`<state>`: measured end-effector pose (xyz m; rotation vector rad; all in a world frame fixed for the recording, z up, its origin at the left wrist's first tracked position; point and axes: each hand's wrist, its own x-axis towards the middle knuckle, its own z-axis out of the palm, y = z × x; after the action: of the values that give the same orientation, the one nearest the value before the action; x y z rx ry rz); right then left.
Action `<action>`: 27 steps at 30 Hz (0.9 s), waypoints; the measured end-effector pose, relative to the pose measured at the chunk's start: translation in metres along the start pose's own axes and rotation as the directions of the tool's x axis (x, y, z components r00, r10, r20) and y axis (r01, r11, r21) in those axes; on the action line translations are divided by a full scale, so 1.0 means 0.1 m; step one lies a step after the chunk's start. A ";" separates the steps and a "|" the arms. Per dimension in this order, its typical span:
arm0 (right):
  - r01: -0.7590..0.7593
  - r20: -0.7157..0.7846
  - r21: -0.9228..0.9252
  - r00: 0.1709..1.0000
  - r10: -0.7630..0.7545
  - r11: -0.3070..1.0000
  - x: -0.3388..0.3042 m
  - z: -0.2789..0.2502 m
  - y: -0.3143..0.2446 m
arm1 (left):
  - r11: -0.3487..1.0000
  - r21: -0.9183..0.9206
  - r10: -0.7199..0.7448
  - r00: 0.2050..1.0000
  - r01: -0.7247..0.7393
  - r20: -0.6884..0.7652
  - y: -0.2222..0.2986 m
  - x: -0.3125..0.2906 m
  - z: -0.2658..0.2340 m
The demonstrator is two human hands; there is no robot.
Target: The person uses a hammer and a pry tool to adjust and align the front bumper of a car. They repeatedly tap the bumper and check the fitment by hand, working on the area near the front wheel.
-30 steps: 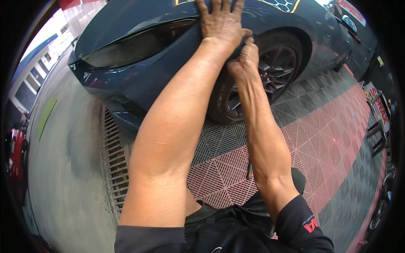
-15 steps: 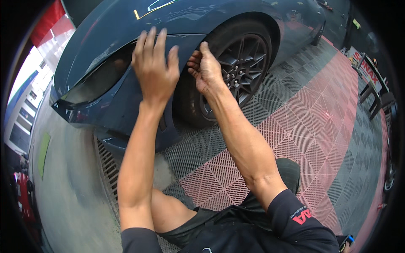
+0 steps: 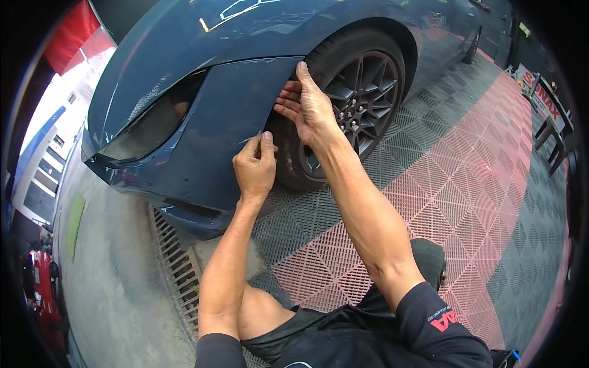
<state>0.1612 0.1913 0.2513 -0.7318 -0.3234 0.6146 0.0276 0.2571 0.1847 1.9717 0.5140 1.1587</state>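
- Work in hand: dark-blue glossy front-bumper corner panel [image 3: 228, 98] of a parked car. It's about mid-view, between the dark, narrow headlight [image 3: 161, 122] and the black multi-spoke front wheel [image 3: 366, 98].
- Done, as far as visible: panel face looks smooth, & its upper seam w/ the blue bodywork [image 3: 270, 34] looks close & even.
- Left: prob. the rear edge, by the wheel arch, since both hands are there; reads as mid-job. Exact progress can't be told.
- L hand [image 3: 254, 168]: at lower part of that rear edge, thumb & forefinger tips pinched together, other fingers curled under. Sth thin & pale shows at the tips, too small to ID; can't tell if it's gripped.
- R hand [image 3: 314, 110]: higher up the same edge, open, thumb pointing up by the panel's top rear corner. Fingers spread a bit, slightly bent, pointing at the edge, w/ a wide gap to the thumb. No object seen in the palm; fingertip contact w/ the edge is unclear.
- Hands well apart from the headlight; R wrist passes in front of the wheel.
- Around: red & dark-grey slatted floor tiles [image 3: 343, 254] below, metal drain grate [image 3: 173, 257] to the left, pale concrete floor [image 3: 113, 270] beyond it.
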 end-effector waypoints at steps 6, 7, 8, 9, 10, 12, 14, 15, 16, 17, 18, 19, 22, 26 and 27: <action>0.008 0.019 -0.019 1.000 -0.007 1.000 0.00 -0.01 0.01 | 1.000 0.008 0.016 1.000 -0.016 0.003 0.00 0.01 0.01; 0.026 0.014 -0.042 1.000 -0.026 0.999 0.00 0.00 0.02 | 1.000 0.002 0.018 1.000 -0.018 -0.004 -0.01 0.01 0.00; 0.045 0.011 -0.063 0.999 -0.044 0.997 -0.01 0.01 0.02 | 1.000 -0.004 0.020 1.000 -0.020 -0.011 -0.02 0.01 0.00; 0.063 0.008 -0.085 0.998 -0.062 0.994 -0.02 0.02 0.03 | 1.000 -0.014 0.016 1.000 -0.016 -0.014 -0.02 0.01 -0.01; 0.068 0.005 -0.085 0.998 -0.068 0.994 0.00 0.02 0.03 | 1.000 -0.026 0.013 1.000 -0.013 -0.016 0.00 0.02 -0.01; 0.078 0.002 -0.085 0.997 -0.078 0.993 0.04 0.02 0.05 | 0.999 -0.037 0.006 1.000 -0.006 -0.006 0.03 0.03 -0.01; 0.064 -0.014 -0.088 0.998 -0.065 0.994 0.00 0.05 0.02 | 0.999 -0.036 -0.005 1.000 0.006 0.008 0.03 0.05 -0.03; 0.056 -0.022 -0.089 0.998 -0.058 0.994 -0.02 0.07 0.01 | 0.999 -0.034 -0.021 1.000 0.021 0.007 0.04 0.05 -0.03; 0.053 -0.014 -0.117 0.998 -0.055 0.992 -0.01 0.08 0.00 | 0.999 -0.033 -0.036 0.999 0.036 0.004 0.04 0.07 -0.02; 0.051 -0.006 -0.145 0.999 -0.052 0.988 -0.01 0.09 -0.01 | 0.998 -0.032 -0.051 0.999 0.051 0.001 0.05 0.08 -0.02; 0.049 0.001 -0.173 0.999 -0.049 0.984 0.00 0.11 -0.02 | 0.999 -0.001 -0.048 0.999 0.048 0.008 0.05 0.09 -0.01; 0.035 -0.002 -0.168 0.999 -0.036 0.985 0.02 0.13 -0.01 | 0.999 0.028 -0.047 0.999 0.046 0.019 0.06 0.09 0.02; 0.007 -0.028 -0.144 1.000 -0.011 0.990 0.04 0.25 0.01 | 0.996 0.090 -0.025 0.999 0.022 0.034 0.02 0.12 0.03; -0.002 -0.038 -0.099 0.999 -0.001 0.995 0.02 0.34 -0.02 | 0.996 0.074 -0.049 0.998 0.046 0.041 0.03 0.09 0.02; -0.008 -0.024 -0.091 1.000 0.006 0.996 0.02 0.34 -0.02 | 0.996 0.083 -0.040 0.998 0.037 0.039 0.02 0.09 0.01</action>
<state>0.1471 0.2086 0.2771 -0.8273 -0.3288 0.6009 0.0328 0.2616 0.1916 2.0424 0.5843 1.0863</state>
